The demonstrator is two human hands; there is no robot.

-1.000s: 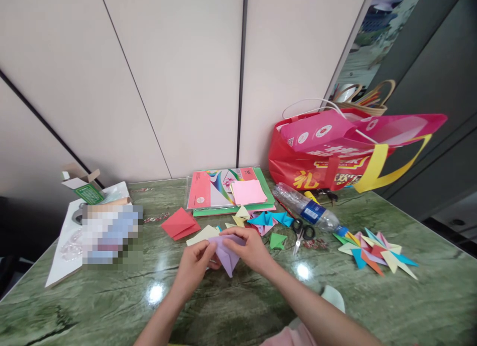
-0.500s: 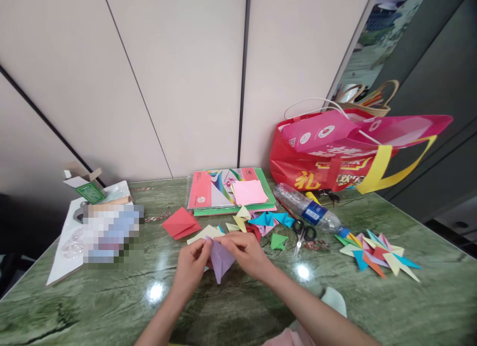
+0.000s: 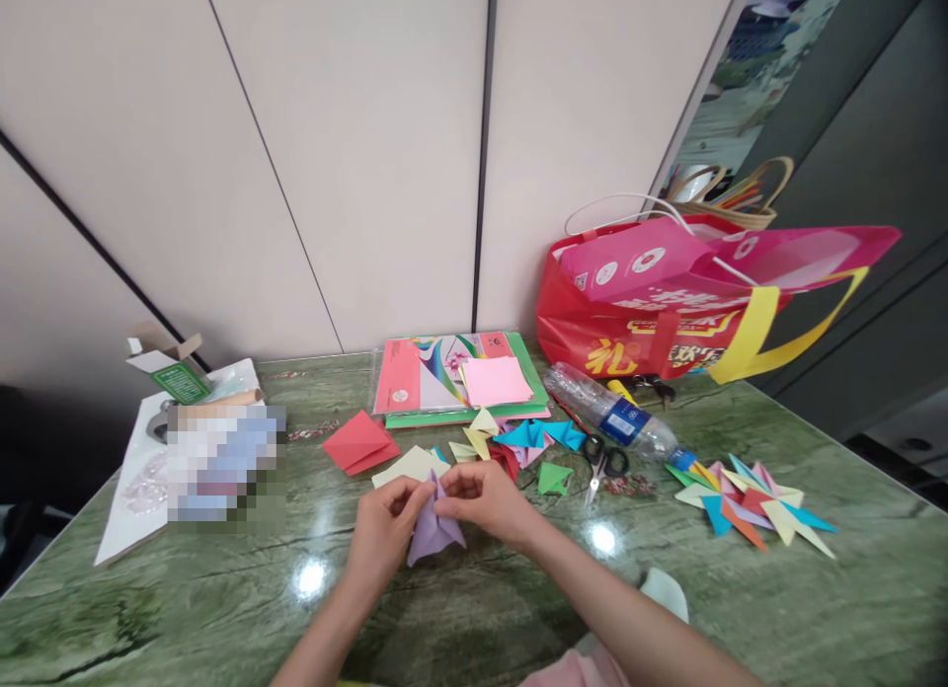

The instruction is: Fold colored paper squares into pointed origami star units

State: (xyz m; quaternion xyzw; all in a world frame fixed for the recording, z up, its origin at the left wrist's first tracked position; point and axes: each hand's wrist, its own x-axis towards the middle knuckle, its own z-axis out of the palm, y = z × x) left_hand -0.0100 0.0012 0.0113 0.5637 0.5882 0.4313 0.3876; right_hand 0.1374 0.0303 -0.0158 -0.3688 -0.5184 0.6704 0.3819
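A folded piece of purple paper [image 3: 434, 535] is pinched between both hands above the green marbled table. My left hand [image 3: 386, 525] grips its left side, thumb against fingers. On the opposite side, my right hand [image 3: 487, 502] pinches the upper edge; its fingertips partly hide the folds. Just behind my hands lies a cream paper sheet [image 3: 412, 464], with a red folded paper [image 3: 360, 442] to its left. Several small folded pieces, including blue ones [image 3: 530, 434], lie behind my right hand, and a green folded piece [image 3: 553, 479] rests to its right.
Scissors [image 3: 598, 468] and a plastic bottle [image 3: 611, 411] lie right of centre. Colourful folded papers [image 3: 756, 504] are heaped farther right. Paper packs [image 3: 415, 376] lie near the wall, beside a red bag [image 3: 637, 322]. A small box [image 3: 174, 369] stands at the left.
The purple paper has turned and its shape differs: the single downward point is now a wider lower edge. My hands have shifted slightly, the left to the right and the right a little lower.
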